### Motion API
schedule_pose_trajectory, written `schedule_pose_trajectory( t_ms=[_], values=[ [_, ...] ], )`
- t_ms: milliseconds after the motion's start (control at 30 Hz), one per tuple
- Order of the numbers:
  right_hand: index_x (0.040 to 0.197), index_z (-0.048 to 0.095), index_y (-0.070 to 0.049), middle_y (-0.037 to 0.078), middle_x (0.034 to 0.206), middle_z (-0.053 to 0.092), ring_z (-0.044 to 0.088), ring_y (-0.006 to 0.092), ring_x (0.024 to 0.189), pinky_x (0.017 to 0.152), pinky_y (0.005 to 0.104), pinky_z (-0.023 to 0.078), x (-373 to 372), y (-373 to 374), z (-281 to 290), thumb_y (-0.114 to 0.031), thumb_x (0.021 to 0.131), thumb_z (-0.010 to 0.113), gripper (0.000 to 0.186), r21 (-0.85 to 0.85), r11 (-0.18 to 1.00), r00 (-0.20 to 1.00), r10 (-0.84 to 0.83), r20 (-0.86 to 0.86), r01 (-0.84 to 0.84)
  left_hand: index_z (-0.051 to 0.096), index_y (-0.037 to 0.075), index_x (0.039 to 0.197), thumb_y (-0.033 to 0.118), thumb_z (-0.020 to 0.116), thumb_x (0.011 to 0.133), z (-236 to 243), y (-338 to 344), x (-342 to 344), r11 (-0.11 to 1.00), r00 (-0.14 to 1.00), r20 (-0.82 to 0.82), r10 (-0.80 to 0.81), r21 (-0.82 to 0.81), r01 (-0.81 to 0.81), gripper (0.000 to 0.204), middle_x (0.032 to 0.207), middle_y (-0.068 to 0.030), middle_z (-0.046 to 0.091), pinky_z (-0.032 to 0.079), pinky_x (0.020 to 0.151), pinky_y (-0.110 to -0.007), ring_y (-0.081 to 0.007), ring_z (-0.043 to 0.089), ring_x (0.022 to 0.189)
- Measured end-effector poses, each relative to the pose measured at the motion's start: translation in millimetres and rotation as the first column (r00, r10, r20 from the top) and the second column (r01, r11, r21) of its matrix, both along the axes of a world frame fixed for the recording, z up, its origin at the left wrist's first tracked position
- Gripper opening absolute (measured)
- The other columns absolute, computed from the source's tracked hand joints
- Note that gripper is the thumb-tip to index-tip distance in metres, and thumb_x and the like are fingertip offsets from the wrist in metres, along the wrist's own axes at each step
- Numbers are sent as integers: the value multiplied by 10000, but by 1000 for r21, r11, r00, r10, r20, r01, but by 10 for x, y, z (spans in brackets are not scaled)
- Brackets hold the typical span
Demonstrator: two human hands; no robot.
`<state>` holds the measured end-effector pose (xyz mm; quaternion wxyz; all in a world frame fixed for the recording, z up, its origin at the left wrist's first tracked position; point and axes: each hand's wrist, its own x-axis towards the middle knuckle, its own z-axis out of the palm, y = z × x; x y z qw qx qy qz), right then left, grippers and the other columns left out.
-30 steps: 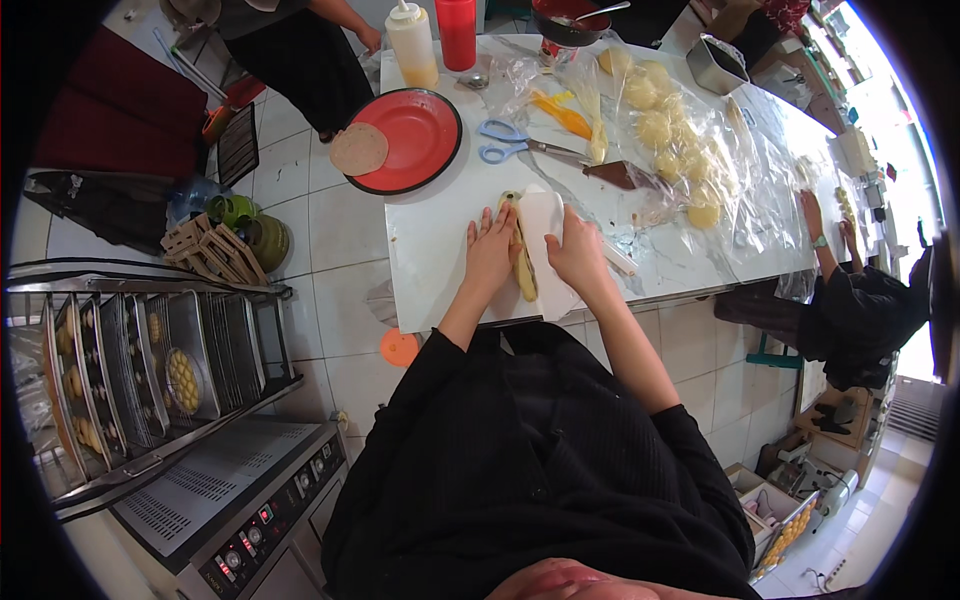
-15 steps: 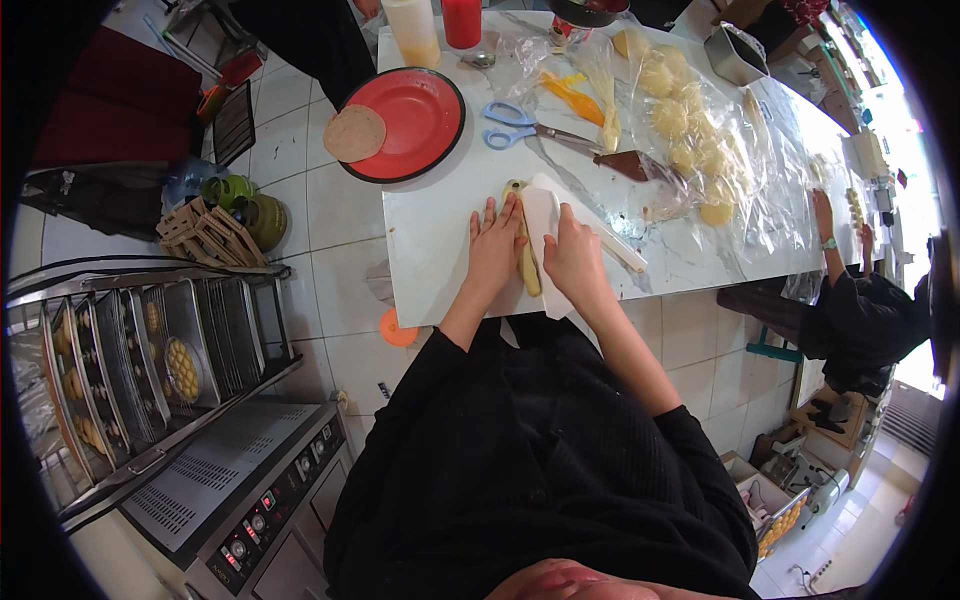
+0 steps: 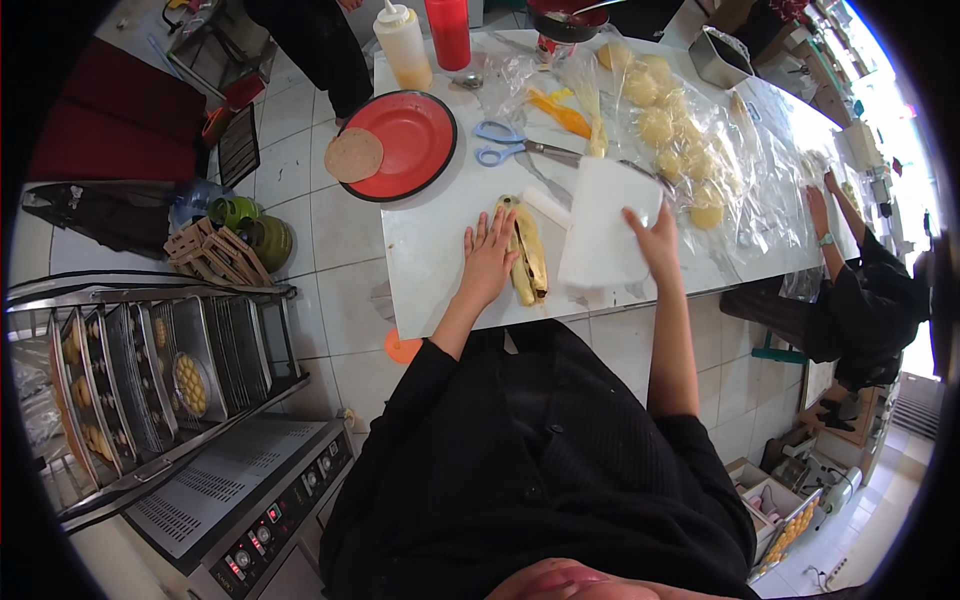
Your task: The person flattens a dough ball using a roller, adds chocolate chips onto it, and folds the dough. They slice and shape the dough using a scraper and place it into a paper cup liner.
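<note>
My left hand (image 3: 487,258) rests on the marble table (image 3: 430,260), fingers spread against the left side of a long pale dough log (image 3: 531,268), split lengthwise with dark filling showing. My right hand (image 3: 652,240) grips a white flat plastic scraper (image 3: 600,220), tilted and slightly blurred, to the right of the dough. A white stick, perhaps a rolling pin (image 3: 543,205), lies partly behind the scraper. Blue-handled scissors (image 3: 500,152) lie beyond the dough.
A red plate (image 3: 415,145) with a flat round disc, squeeze bottle (image 3: 405,55), red cup (image 3: 450,35) and plastic-covered dough balls (image 3: 655,125) share the table. Co-workers stand at right (image 3: 870,310) and top left (image 3: 310,50). A tray rack (image 3: 180,370) is at left.
The white scraper has swung up and right in my right hand, away from the dough, which now shows a lengthwise slit. My left hand remains beside it.
</note>
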<state>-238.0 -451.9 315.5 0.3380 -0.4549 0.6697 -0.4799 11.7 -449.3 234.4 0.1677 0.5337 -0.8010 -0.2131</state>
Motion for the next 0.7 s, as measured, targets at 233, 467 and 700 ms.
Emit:
schedule_pose_trajectory(
  t_ms=[233,467,700],
  values=[
    [1058,441,23,185,953,529,519,332,873,763,400,414,-187,-331,-159,-170,680,678,485,70,969,861,-177,-477,238,355,140,1267,180,507,805,126,116,4,994,985,-171,20,-103,-38,488,1363,-97,234,198,1002,-424,-319,243,1234],
    [1080,479,-40,156,1100,461,469,314,989,820,371,415,902,672,-298,-65,670,634,439,71,841,779,526,-343,-537,584,65,955,64,595,713,184,468,23,991,909,-410,74,-74,-114,243,993,-94,541,415,774,-331,-273,500,885],
    [994,548,-27,128,1017,510,491,291,906,799,346,417,918,690,-582,-11,643,583,354,105,806,639,533,-555,-582,598,50,899,65,583,722,151,511,35,985,923,-366,118,-75,-156,179,904,-84,570,428,739,-331,-261,527,823]
  ],
)
